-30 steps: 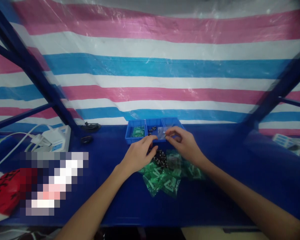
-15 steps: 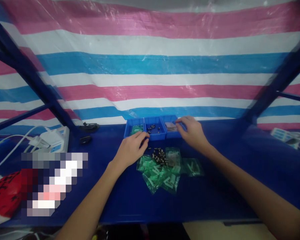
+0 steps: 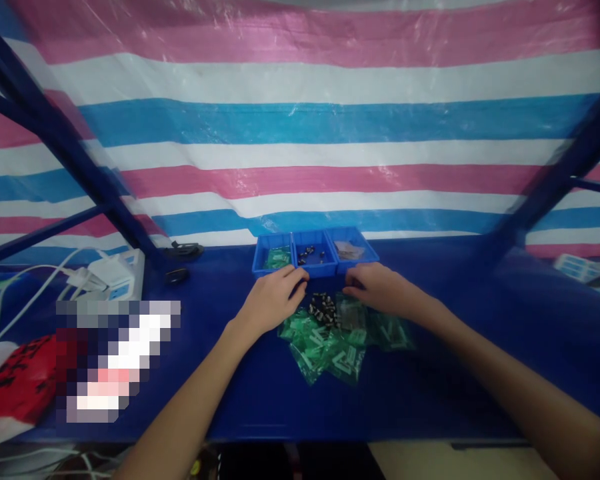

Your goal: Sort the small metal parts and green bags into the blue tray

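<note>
My left hand (image 3: 279, 297) is curled, thumb and fingertips drawn near each other, just in front of the blue bins; anything between them is too small to make out. Right of it, my right hand (image 3: 380, 288) is also closed, its fingers bent down before the right bin (image 3: 370, 257) and its fingertips hidden. Between the hands lies a pile of small black and silver metal parts (image 3: 323, 308). Green-tinted plastic bags (image 3: 316, 343) with pale strips inside overlap below the pile. Another bag (image 3: 391, 332) lies under my right wrist.
Similar metal parts lie in the middle bin (image 3: 314, 269), green packets (image 3: 279, 257) in the left bin, and pale flat pieces (image 3: 349, 250) in the right one. A power strip with white cables (image 3: 117, 280), a black object (image 3: 177, 275) and a red bag (image 3: 25, 380) occupy the left side.
My right hand has come back from the right bin toward the metal parts, its fingers more curled. My left hand stays near the bins. The view has shifted slightly.
</note>
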A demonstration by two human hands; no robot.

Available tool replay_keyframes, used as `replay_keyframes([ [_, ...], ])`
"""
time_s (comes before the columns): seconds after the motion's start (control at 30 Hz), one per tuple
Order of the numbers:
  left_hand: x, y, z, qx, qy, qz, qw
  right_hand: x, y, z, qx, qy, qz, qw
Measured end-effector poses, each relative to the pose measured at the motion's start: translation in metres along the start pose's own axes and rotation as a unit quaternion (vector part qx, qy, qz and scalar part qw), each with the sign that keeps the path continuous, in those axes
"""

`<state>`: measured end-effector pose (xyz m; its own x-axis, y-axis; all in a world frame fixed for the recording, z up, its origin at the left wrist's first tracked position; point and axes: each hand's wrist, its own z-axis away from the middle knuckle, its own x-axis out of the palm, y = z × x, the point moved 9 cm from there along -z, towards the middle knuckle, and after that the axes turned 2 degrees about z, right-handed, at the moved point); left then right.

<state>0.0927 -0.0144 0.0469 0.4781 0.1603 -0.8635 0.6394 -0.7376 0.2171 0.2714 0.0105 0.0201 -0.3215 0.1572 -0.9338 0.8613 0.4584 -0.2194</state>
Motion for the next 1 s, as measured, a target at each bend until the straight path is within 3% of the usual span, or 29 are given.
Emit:
replay_keyframes([
  [0.13, 0.006, 0.004, 0.0, 0.003, -0.023, 0.003, 1.0, 0.01, 0.003, 0.002, -0.017, -0.046, -0.016, 0.999],
  [0.33, 0.01, 0.007, 0.001, 0.002, -0.034, 0.0, 0.999, 0.015, -0.001, 0.0, -0.019, -0.045, -0.058, 0.997],
  [0.67, 0.01, 0.006, 0.0, -0.005, -0.036, 0.003, 0.999, -0.006, -0.014, -0.012, 0.008, -0.02, -0.146, 0.989],
  [1.0, 0.006, 0.011, 0.0, 0.004, -0.019, 0.014, 1.0, -0.046, -0.026, -0.006, -0.004, 0.137, -0.187, 0.973],
])
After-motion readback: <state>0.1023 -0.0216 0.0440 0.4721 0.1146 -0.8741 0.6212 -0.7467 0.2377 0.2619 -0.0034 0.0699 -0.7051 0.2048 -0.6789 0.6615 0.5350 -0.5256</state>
